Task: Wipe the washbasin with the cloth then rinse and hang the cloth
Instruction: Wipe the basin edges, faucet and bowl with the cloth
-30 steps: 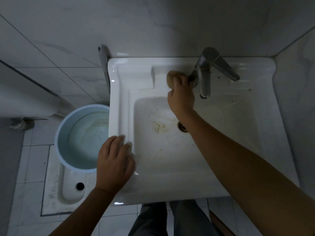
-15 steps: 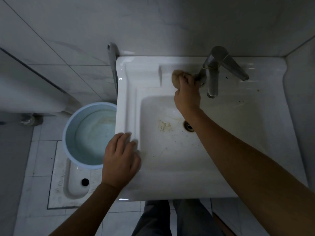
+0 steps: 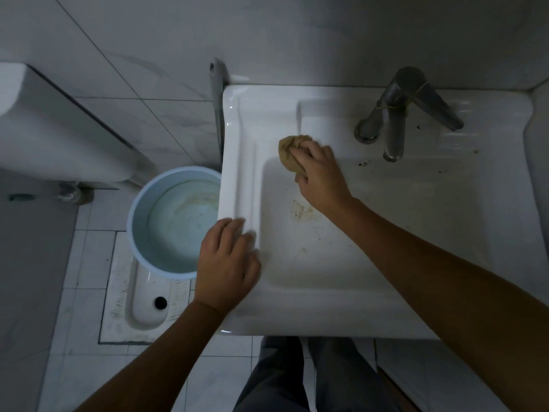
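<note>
The white washbasin (image 3: 326,316) lies under both hands, its bowl soiled. A white cistern (image 3: 59,129) stands well to the left of the left hand. A blue bucket (image 3: 134,221) sits just left of that hand, close against the basin's side, over the far end of a squat pan (image 3: 142,298). The tap (image 3: 395,123) rises beyond and to the right of the right hand, apart from it. The left hand (image 3: 228,263) rests flat on the left rim, fingers straight and close together, holding nothing. The right hand (image 3: 323,176) curls its fingers over the bunched tan cloth (image 3: 292,153), pressing it on the bowl's far-left corner. A brown stain (image 3: 301,211) lies just nearer than that hand, beside the wrist. Dark specks (image 3: 364,164) lie on the ledge just to its right.
</note>
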Demonstrator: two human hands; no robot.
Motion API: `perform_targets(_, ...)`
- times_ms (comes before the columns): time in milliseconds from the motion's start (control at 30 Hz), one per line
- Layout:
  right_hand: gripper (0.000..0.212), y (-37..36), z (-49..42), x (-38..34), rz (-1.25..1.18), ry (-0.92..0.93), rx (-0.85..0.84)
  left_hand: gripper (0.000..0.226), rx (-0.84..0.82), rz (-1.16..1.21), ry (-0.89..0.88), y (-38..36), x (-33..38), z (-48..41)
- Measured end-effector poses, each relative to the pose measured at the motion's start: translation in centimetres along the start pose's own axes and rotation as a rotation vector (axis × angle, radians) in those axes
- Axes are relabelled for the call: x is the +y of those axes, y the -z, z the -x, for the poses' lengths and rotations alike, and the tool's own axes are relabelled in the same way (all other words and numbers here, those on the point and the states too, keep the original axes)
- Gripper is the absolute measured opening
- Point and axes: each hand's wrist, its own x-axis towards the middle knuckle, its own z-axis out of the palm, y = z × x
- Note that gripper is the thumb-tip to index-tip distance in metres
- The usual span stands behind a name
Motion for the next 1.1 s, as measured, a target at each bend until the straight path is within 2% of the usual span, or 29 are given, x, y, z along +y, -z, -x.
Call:
perform_targets(167,0.055,-1.7,-1.7,-2.0,-0.035,-0.05,0.026,0.034,0.014,-0.01,-0.01,-0.1,-0.1,0.1)
perform_targets(300,0.056,-3.6,-2.6,-5.5,-0.053,-0.023,-0.004,0.034,0.03,-0.015,-0.015,-0.3,-0.2,0.1)
perform_targets(433,0.057,-3.6,-1.5,-5.8,-0.134,-0.004,-0.01,0.034,0.036,-0.014,-0.019,-0.6,-0.4,0.2)
perform_targets(700,0.06,-3.1,4.5,-6.6,-0.271,0.05,-0.162,0.039,0.044,0.074,0.01,0.4,0.1,1.0)
perform_targets(800,0.06,-3.1,6.8,-7.3,-0.292,0.076,-0.195,0.045,0.009,0.103,0.057,1.5,0.3,3.6)
perform_targets(1000,0.062,-3.1,12.5,-8.9,-0.33,0.062,-0.312,0.061,-0.179,0.022,0.07,2.4,-0.1,10.2)
perform_targets(1100,0.063,-2.6,15.6,-9.4,-0.307,0.083,-0.348,0.064,-0.196,0.042,0.072,2.3,0.0,11.3)
